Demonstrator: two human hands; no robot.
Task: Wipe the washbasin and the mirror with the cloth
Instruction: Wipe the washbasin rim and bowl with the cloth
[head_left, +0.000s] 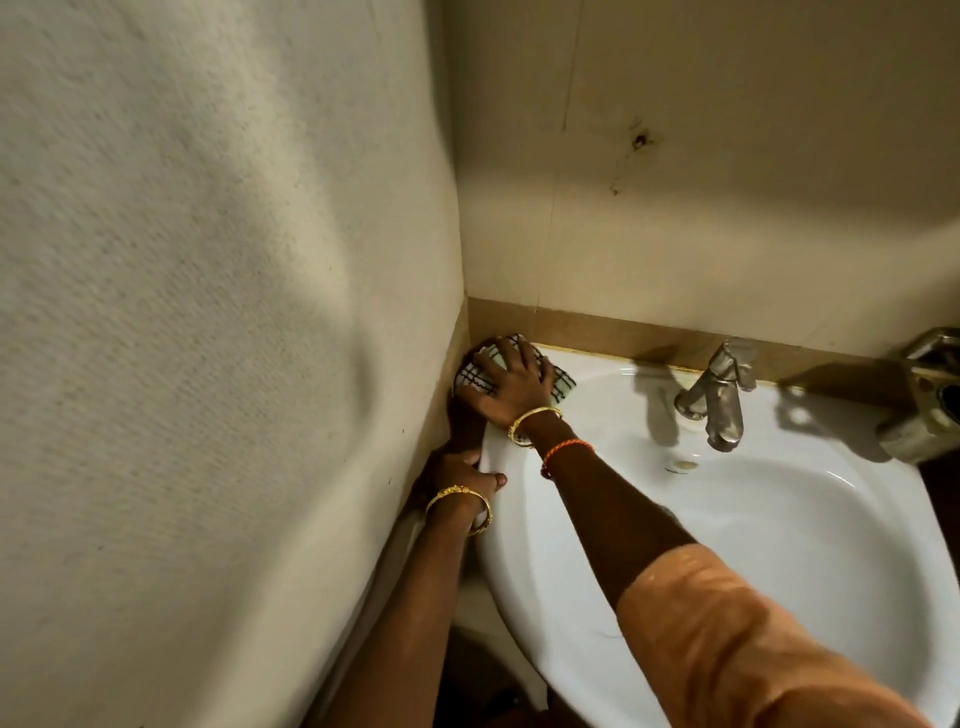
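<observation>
Two hands work at the far left corner of the white ceramic washbasin (597, 613), where it meets the textured side wall (208, 312). The right hand (511, 387) lies spread, fingers fairly straight, pressing a checked cloth (474, 375) onto the basin's flat rim; the cloth is pale with a dark grid pattern, bunched under the palm, its edges showing on both sides. The left hand (462, 475) grips the basin's left edge, thumb curled over the rim. A dull metal tap (719, 397) stands at the back rim, well apart from the cloth.
</observation>
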